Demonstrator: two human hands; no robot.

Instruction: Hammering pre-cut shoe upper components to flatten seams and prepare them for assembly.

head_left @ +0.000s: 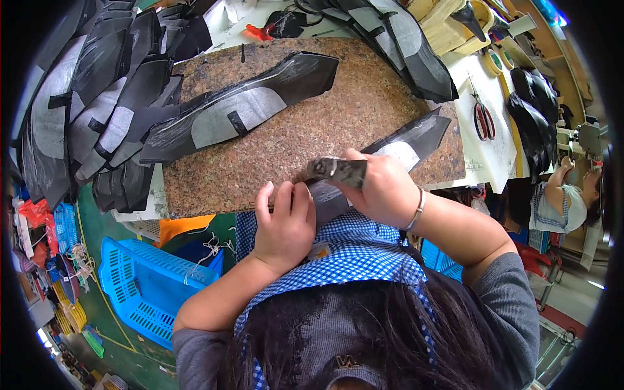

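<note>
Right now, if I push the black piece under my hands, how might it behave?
The black piece looks sheet-like, so probably light for its size. Lying broad side down, it seems unlikely to roll. Its near end appears to overhang the slab, so pushing it toward you might tip it.

Black piece (424, 138) partly hidden by right fingers (376, 174); dark tool (348, 172) blurred; stack (116, 62) cut off at top.

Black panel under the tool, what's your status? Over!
Right hand gripping dark tool. Left hand by near end of black panel. Red-handled scissors off right.
</note>
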